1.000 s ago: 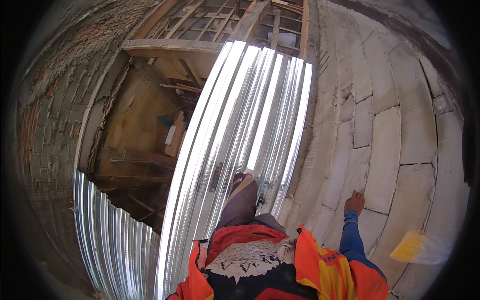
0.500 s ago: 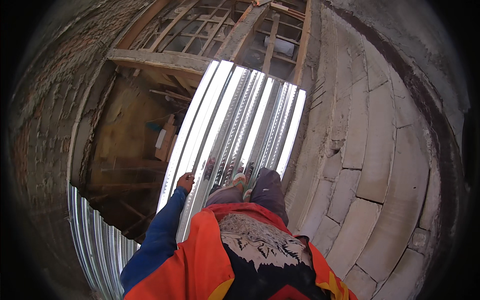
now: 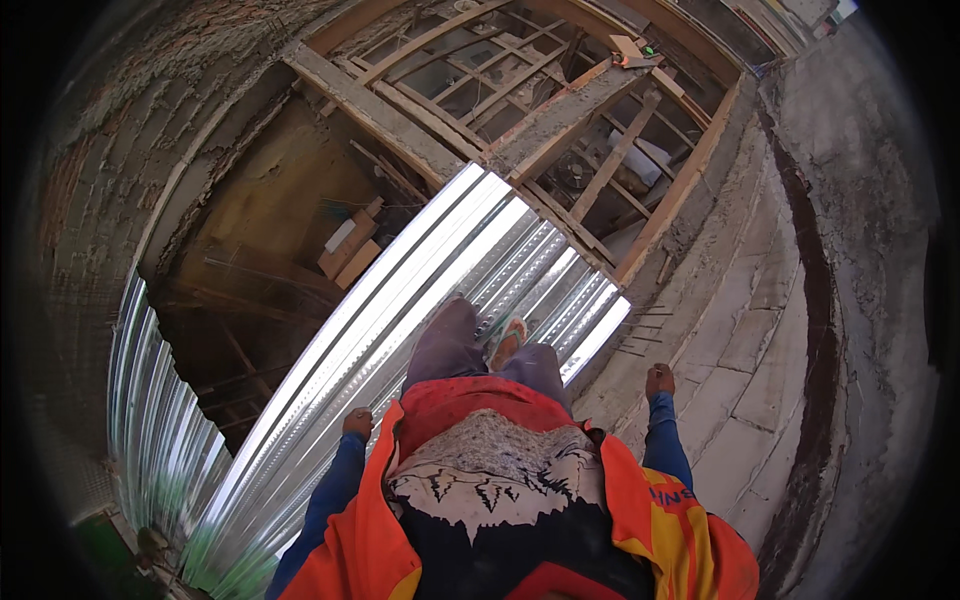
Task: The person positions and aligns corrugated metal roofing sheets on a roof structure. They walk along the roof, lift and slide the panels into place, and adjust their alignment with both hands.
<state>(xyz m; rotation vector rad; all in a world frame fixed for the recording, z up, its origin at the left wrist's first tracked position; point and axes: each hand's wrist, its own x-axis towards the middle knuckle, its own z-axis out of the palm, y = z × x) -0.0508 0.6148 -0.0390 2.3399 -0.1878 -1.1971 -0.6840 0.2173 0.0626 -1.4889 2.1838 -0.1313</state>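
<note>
Silvery decking [image 3: 385,330] lies underfoot beside the dark opening [image 3: 230,360], the left hand [image 3: 358,422] and right hand [image 3: 660,380] curled closed on nothing visible; walking seems under way, calling for careful footing.

Centre, running down toward 7 o'clock: ribbed sheet [image 3: 385,310], bare metal, mirror-bright on the flats, rows of small embossed bumps between. Second corrugated panel [image 3: 165,385] at 8 to 9 o'clock, same glossy metal, greenish sheen low down. Brick wall [image 3: 110,195] toward 10: matt, coarse, mortar ridged. Timber boards [image 3: 684,185] near 1: raw wood, dull. Pale slabs [image 3: 735,390] at 4: stone or concrete, matt, fairly smooth faces, rough joints. At 6: orange jacket [image 3: 345,555], soft-looking cloth; printed shirt [image 3: 500,450], matt fabric. Trousers [image 3: 445,345] above: dull cloth.
</note>
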